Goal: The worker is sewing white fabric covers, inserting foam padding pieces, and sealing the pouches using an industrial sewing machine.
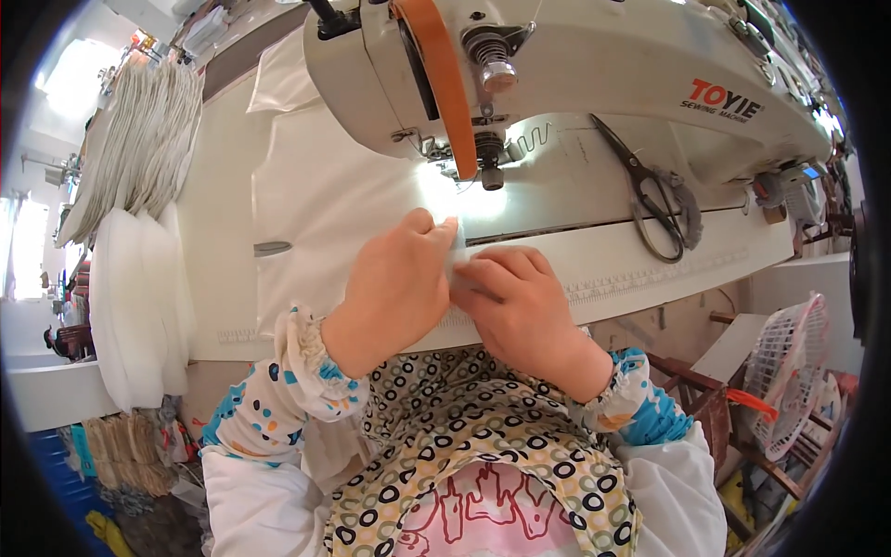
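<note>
White fabric (311, 200) lies spread over the left part of the sewing table and runs in under the lit needle area of a sewing machine (594, 60). On the fabric's right edge, just in front of the presser foot (469, 176), my left hand (399, 274) presses down with its fingers bent together. My right hand (518, 306) is close beside it, thumb and fingers pinched on the same fabric edge. The fingertips of both hands nearly meet there. What lies under the left fingers is partly hidden.
Black scissors (650, 190) rest on the machine bed at right, beside a grey scrap of cloth (687, 209). A stack of pale fabric (139, 139) and white padding (139, 306) hang at the left edge. A pink-white fan (789, 376) stands at lower right.
</note>
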